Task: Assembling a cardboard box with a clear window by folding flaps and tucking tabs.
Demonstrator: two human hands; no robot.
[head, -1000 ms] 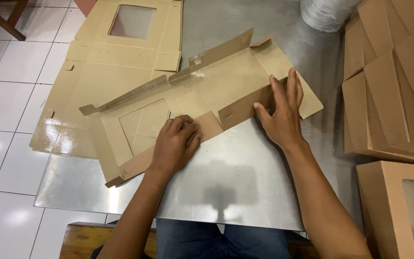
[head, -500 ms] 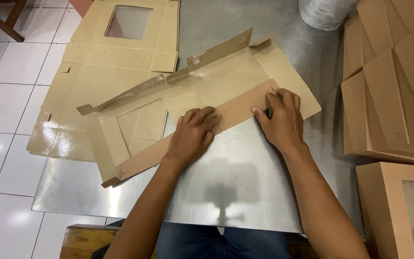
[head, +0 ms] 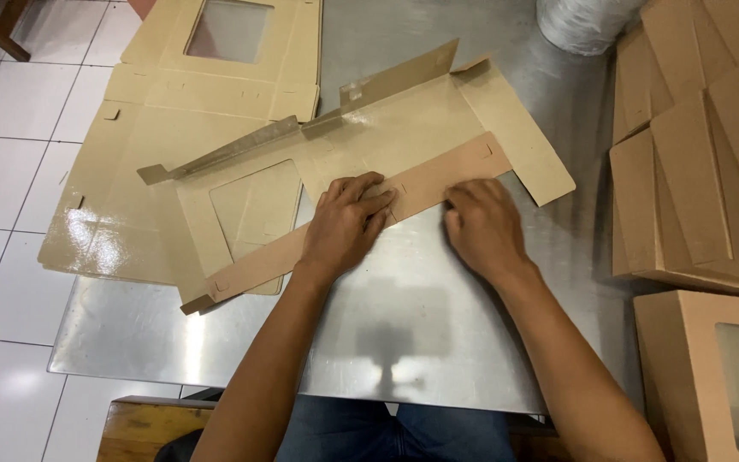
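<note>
Both hands, left hand [head: 348,224] and right hand [head: 482,231], flat on the cardboard flap [head: 438,178], fingertips perhaps tucked under.

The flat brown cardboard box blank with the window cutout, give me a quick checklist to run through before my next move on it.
1. Left hand pressing the long folded side flap of the flat brown cardboard box blank: ok.
2. Right hand at the flap's lower edge: ok, though whether the fingers press on it, cannot tell.
3. Flap lying flat along its whole length: cannot tell; its far left end looks slightly lifted.
4. Blank fully supported on the shiny metal table: not ok, its left part rests on the other flat blanks.
5. Window film intact: cannot tell.
</note>
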